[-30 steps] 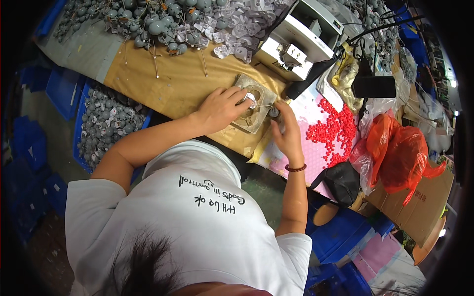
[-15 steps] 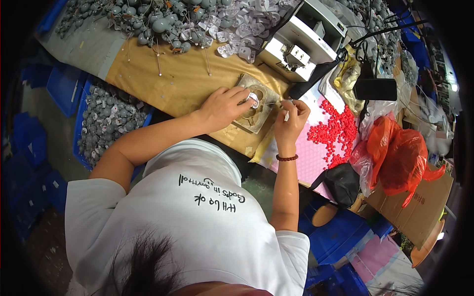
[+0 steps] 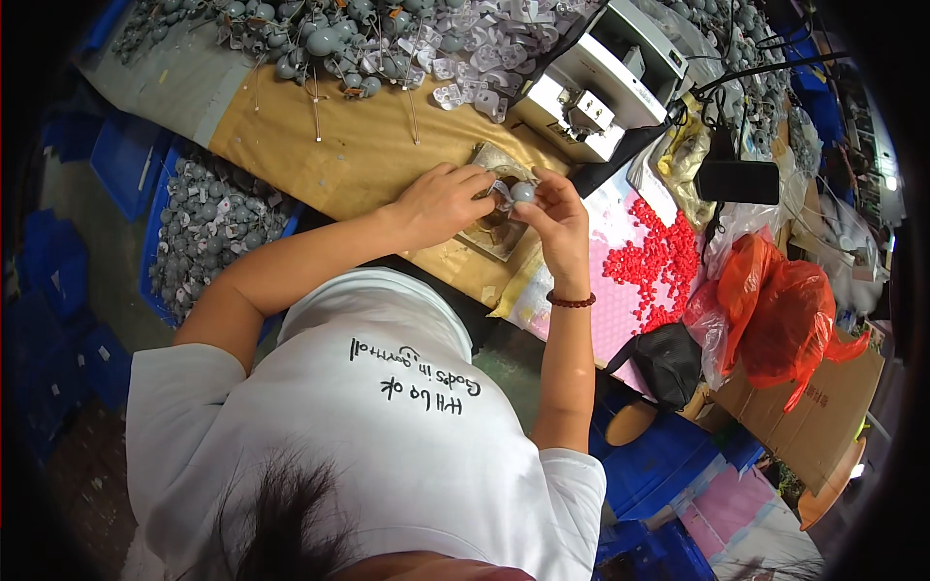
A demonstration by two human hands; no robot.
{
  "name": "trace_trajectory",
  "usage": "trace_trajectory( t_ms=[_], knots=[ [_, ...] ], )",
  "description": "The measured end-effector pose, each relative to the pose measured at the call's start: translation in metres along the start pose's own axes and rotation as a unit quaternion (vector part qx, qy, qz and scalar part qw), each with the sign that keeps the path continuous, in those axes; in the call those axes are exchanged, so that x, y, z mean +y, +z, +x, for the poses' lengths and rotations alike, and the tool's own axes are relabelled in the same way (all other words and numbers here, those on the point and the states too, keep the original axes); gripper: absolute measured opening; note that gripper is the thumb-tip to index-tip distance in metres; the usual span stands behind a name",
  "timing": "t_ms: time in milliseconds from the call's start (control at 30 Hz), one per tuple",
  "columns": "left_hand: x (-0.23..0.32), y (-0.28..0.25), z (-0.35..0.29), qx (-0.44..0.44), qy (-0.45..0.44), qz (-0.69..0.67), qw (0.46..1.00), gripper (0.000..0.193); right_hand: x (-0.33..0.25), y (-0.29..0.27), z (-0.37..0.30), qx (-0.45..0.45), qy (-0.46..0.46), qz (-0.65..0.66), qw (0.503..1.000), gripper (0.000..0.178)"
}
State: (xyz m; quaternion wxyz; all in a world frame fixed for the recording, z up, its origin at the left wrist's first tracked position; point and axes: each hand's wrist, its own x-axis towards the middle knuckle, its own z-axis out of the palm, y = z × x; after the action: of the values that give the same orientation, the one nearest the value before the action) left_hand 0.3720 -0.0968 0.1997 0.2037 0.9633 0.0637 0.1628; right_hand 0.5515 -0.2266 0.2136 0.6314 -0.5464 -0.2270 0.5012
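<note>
My left hand (image 3: 446, 201) reaches in over the work block, its fingers closed on a small white plastic piece (image 3: 503, 191). My right hand (image 3: 558, 215) pinches a grey ball-shaped part (image 3: 523, 192) right beside that piece; whether the two are joined I cannot tell. Both parts are held over a square, worn block (image 3: 501, 250) with a hollow in its top, mostly covered by my hands. The block lies on brown paper (image 3: 339, 165) on the table.
Grey ball parts (image 3: 325, 41) and white plastic pieces (image 3: 475, 77) are heaped at the far side. A white machine (image 3: 581, 107) stands behind my right hand. Red pieces (image 3: 654, 257) lie to the right, near red plastic bags (image 3: 785, 310). A blue bin (image 3: 155, 261) of grey parts sits left.
My right hand has moved left and slightly up to the white piece. A grey ball-shaped part now shows at its fingertips, where a thin strand showed before. My left hand has barely moved.
</note>
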Motion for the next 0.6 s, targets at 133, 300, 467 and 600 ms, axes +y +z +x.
trace_trajectory(
  t_ms=[133, 300, 467, 600],
  knots=[
    [-0.004, -0.003, 0.0, -0.004, 0.005, -0.017, 1.0, 0.036, -0.005, 0.006, 0.004, 0.005, -0.028, -0.262, 0.965, 0.045],
    [-0.003, -0.003, 0.002, 0.009, -0.001, -0.022, 1.0, 0.036, -0.001, 0.01, 0.006, 0.03, -0.08, -0.388, 0.917, 0.046],
    [0.002, -0.003, 0.017, -0.005, -0.065, -0.034, 0.997, 0.031, 0.002, 0.014, 0.005, 0.074, -0.116, -0.433, 0.891, 0.047],
    [0.009, 0.0, 0.032, 0.018, -0.101, -0.018, 0.995, 0.03, 0.008, 0.007, 0.008, 0.102, -0.146, -0.396, 0.901, 0.045]
  ],
)
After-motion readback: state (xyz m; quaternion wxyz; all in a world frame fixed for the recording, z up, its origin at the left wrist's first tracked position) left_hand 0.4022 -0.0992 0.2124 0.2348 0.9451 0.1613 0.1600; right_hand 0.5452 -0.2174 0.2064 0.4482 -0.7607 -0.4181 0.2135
